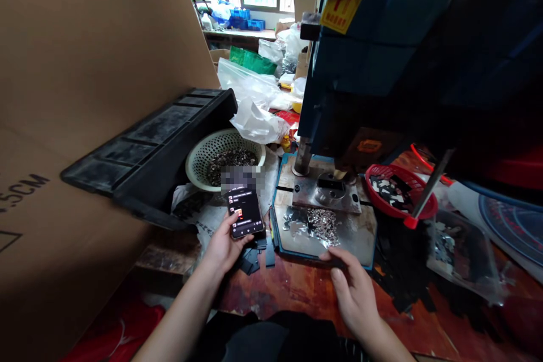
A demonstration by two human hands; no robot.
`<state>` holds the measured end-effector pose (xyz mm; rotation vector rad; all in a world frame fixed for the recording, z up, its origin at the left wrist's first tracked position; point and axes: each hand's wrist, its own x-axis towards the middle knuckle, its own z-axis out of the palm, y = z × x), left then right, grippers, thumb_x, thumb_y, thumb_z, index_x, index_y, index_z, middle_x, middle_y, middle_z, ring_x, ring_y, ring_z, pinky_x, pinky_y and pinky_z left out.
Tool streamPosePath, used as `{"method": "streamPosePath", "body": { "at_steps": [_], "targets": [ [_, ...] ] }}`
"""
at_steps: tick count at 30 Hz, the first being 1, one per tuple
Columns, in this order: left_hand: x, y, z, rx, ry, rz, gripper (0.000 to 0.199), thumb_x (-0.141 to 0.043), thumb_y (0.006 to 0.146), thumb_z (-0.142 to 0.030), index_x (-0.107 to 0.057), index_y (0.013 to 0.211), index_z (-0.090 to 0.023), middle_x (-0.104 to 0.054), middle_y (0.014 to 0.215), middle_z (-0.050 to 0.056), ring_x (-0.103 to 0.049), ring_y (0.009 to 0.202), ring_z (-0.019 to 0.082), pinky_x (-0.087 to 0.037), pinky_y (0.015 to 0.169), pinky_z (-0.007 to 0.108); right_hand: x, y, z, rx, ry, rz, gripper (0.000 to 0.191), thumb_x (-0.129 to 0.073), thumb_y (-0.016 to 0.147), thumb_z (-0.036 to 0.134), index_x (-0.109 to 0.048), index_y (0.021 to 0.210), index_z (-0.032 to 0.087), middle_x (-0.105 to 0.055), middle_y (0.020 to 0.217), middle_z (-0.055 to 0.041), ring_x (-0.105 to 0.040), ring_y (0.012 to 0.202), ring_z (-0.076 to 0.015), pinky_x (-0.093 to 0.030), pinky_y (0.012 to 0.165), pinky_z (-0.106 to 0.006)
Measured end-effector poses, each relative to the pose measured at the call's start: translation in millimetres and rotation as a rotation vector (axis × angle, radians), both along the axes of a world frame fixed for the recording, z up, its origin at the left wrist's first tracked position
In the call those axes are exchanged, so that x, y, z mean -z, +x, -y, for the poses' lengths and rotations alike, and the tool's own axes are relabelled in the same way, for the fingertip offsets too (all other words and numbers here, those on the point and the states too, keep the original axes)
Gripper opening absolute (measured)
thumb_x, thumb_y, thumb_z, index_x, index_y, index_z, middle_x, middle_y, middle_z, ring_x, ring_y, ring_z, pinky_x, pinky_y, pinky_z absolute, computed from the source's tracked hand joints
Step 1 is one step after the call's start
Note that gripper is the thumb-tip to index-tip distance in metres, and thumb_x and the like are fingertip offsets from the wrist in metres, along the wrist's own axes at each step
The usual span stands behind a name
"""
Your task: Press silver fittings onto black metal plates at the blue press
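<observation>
My left hand (224, 246) is wrapped round a phone (246, 212) with a lit dark screen, the thumb over its left side. The phone is held upright in front of a pale green basket (196, 165) with small dark metal parts. My right hand (350, 285) has its fingers apart, with nothing in it, at the front edge of the press's metal plate (356, 237). A heap of small shiny metal pieces (324, 225) lies on that plate, just beyond the right fingertips. Thin black pieces (250, 260) lie under and beside the phone.
The blue press (365, 62) stands over its metal die block (350, 201). To its right are a red basket (428, 203) and a clear plastic box (487, 288). On the left are a black crate (144, 153) and a large cardboard box (85, 68). Plastic bags (254, 124) lie behind.
</observation>
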<state>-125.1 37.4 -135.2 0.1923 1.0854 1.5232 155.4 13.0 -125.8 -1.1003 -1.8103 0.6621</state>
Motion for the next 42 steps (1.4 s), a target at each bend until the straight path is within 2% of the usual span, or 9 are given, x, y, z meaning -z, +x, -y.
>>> {"method": "streamPosePath", "body": {
  "at_steps": [13, 31, 35, 42],
  "targets": [
    [-7.0, 3.0, 1.2, -0.024, 0.01, -0.095, 0.022, -0.062, 0.08, -0.019, -0.06, 0.102, -0.022, -0.066, 0.079, -0.001, -0.064, 0.056, 0.014, -0.051, 0.039, 0.02, 0.2, -0.4, 0.1, -0.038, 0.001, -0.009, 0.025, -0.047, 0.092, 0.027, -0.053, 0.116, 0.024, -0.069, 0.094, -0.0059, -0.067, 0.086, -0.02, -0.055, 0.076, -0.033],
    [-18.5, 9.6, 1.2, -0.076, -0.004, -0.072, 0.017, -0.058, 0.082, -0.019, -0.06, 0.099, -0.022, -0.066, 0.076, -0.001, -0.063, 0.053, 0.013, -0.05, 0.036, 0.02, 3.8, 2.7, 6.5, -0.056, -0.038, -0.043, 0.027, -0.046, 0.092, 0.025, -0.05, 0.119, 0.027, -0.067, 0.096, -0.0029, -0.064, 0.089, -0.017, -0.052, 0.08, -0.03],
    [-25.9, 13.3, 2.0, -0.087, -0.002, -0.037, 0.013, -0.051, 0.088, -0.022, -0.061, 0.096, -0.019, -0.067, 0.077, 0.0, -0.064, 0.054, 0.014, -0.051, 0.037, 0.022, 3.7, 0.2, 6.1, -0.068, -0.06, -0.045, 0.028, -0.046, 0.092, 0.024, -0.049, 0.119, 0.028, -0.067, 0.096, -0.0025, -0.064, 0.089, -0.0165, -0.052, 0.079, -0.03],
    [-43.5, 18.5, 8.0, -0.09, 0.034, -0.01, 0.027, -0.04, 0.095, -0.029, -0.064, 0.102, -0.018, -0.071, 0.081, 0.004, -0.066, 0.06, 0.016, -0.053, 0.04, 0.024, -5.8, -15.9, -1.9, -0.174, -0.131, -0.014, 0.026, -0.05, 0.09, 0.024, -0.053, 0.116, 0.029, -0.066, 0.102, -0.0039, -0.062, 0.095, -0.0182, -0.049, 0.085, -0.032]
  ]
}}
